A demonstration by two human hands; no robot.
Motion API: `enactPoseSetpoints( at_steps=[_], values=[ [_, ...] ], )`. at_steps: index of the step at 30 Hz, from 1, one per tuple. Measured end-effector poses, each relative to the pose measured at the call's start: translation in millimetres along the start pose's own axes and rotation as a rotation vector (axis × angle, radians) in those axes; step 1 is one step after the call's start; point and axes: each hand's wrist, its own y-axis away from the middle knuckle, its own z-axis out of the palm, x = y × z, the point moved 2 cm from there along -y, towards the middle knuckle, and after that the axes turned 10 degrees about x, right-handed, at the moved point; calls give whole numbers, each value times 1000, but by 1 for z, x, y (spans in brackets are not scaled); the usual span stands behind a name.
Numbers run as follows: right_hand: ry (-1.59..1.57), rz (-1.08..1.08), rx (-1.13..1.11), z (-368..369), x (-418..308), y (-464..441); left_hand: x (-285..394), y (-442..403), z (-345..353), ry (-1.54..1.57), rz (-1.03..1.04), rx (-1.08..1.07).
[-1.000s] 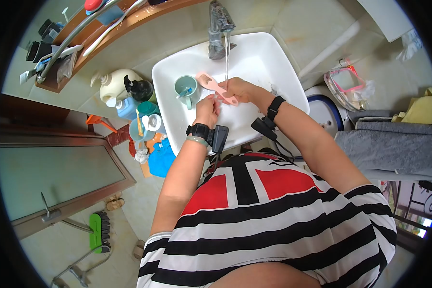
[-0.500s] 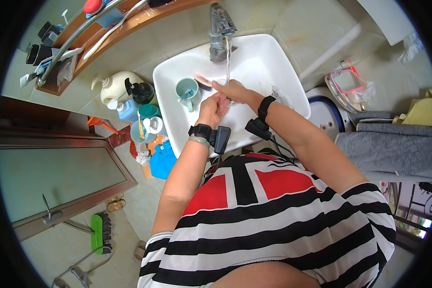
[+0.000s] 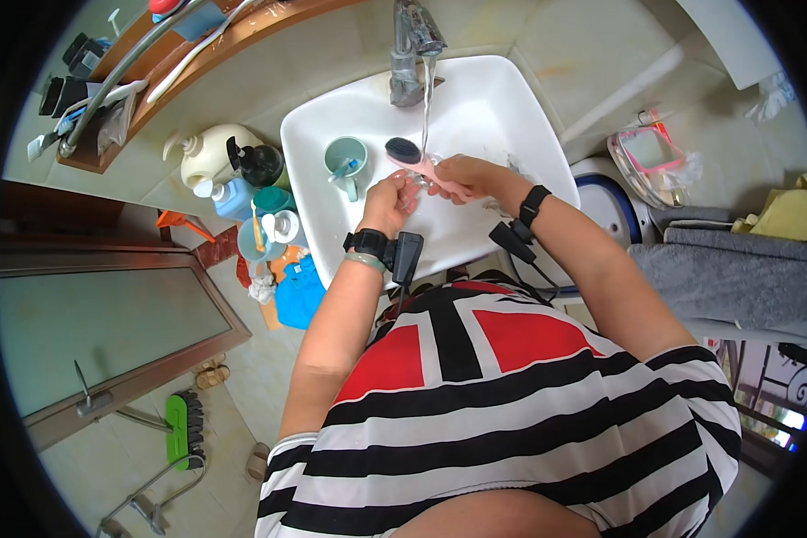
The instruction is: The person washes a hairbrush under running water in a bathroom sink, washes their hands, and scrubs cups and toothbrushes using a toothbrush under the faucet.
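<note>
My right hand [image 3: 462,177] is closed round the handle of a pink brush [image 3: 428,167] with dark bristles facing up. Water from the tap [image 3: 412,54] runs onto the brush beside my fingers. My left hand [image 3: 388,203] is just left of the brush, palm up and loosely cupped, with wet fingers and nothing plainly held. Both hands are over the white sink [image 3: 332,255]. Inside the basin, left of the brush, stands a light green mug [image 3: 345,160] with something blue in it.
Pump bottles [image 3: 220,157] and a cup with a toothbrush [image 3: 258,242] crowd the sink's left side. Above them runs a wooden shelf [image 3: 139,99]. Grey towels [image 3: 726,278] hang at the right, near a clear bag [image 3: 650,166]. A green broom head [image 3: 185,430] is on the floor.
The brush has turned: its bristles now face up and its handle shows lower right. My right hand has moved slightly right and down. My left hand has shifted slightly left.
</note>
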Motion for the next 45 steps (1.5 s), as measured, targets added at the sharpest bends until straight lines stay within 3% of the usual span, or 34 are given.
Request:
enactPoseSetpoints(
  at_steps=[3, 5, 9, 12, 14, 15, 17, 21, 25, 26, 31, 33, 35, 37, 38, 39, 41, 45],
  values=[
    [-60, 53, -132, -11, 7, 7, -1, 6, 3, -34, 8, 6],
    [29, 150, 8, -9, 2, 28, -2, 8, 4, -40, 2, -1],
    [132, 193, 83, -14, 6, 40, -6, 4, 5, -22, -8, -10],
    [186, 30, 70, -24, 19, 37, -7, 4, 2, 53, 6, 35],
    [709, -409, 116, -23, 29, 34, -7, 3, -1, 53, 56, 92],
    [704, -409, 118, -18, 33, 38, -6, 4, -2, 51, 105, 146],
    [1082, -628, 162, -2, 38, 43, -5, 5, -1, 38, 115, 133],
    [1100, -899, 346, 10, 34, 5, -5, 11, 1, 23, 125, 131],
    [1073, -694, 465, -17, 33, 18, 0, 19, -4, 28, 116, 93],
    [1028, -361, 342, -1, 3, 68, -1, 17, -7, 35, 113, 78],
    [1071, -465, 279, 0, 31, 44, -9, 13, -5, 55, 69, 103],
    [1079, -714, 299, -2, 28, 24, -8, 13, -6, 53, 63, 90],
    [1005, -663, 331, -18, 28, 26, -7, 12, -9, 52, 50, 79],
    [830, -248, 344, -26, 10, 63, -3, 10, -13, 74, 56, 68],
    [993, -472, 325, -39, 25, 55, -2, 13, -12, 82, 55, 92],
    [998, -477, 322, -40, 34, 42, -2, 12, -12, 88, 58, 93],
    [1105, -689, 460, -40, 45, 30, -5, 12, -13, 74, 49, 69],
    [961, -487, 388, -11, 0, 31, -8, 15, -9, 75, 39, 69]
  ],
)
